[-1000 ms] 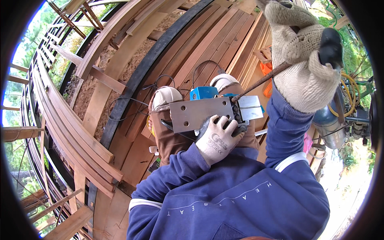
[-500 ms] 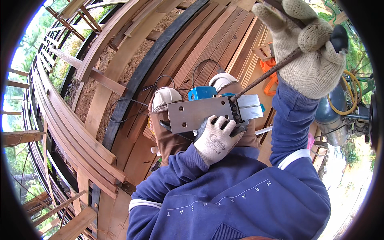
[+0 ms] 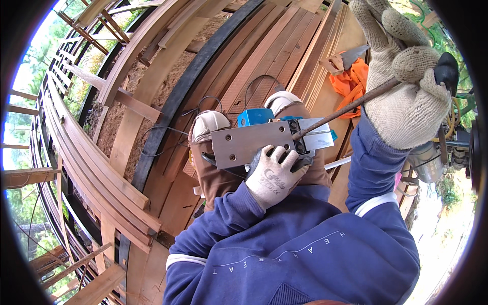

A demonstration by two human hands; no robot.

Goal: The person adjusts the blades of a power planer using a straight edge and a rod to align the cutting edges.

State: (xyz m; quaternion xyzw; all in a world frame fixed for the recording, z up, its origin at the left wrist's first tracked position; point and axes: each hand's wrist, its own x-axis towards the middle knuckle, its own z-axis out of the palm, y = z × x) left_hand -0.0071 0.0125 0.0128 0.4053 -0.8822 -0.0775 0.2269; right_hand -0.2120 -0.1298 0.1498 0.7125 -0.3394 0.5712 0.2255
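Note:
An electric hand planer (image 3: 249,145) lies sole up across my knees, its flat metal plate facing me and its blue body showing behind. My left hand (image 3: 274,175), in a pale knitted glove with dark fingertips, is closed on the planer's near edge. My right hand (image 3: 409,96), gloved alike, is raised at the upper right. Its thumb and fingers pinch a rusty metal rod (image 3: 351,108), some fingers stretched out. The rod slants down to the left, and its lower tip meets the dark cutter opening between the two sole plates. The rod's upper part is hidden by the hand.
Beyond my knees run long reddish boards (image 3: 269,46). An orange cloth (image 3: 351,84) and a handsaw (image 3: 353,56) lie on planks to the right. A black cable (image 3: 152,129) loops at left. Stacked planks (image 3: 96,162) stand further left, a metal cylinder (image 3: 427,165) at right.
My right hand has moved right and slightly down, and the rod slants lower. Its tip has shifted slightly left and down at the cutter opening. The left hand and planer hardly moved.

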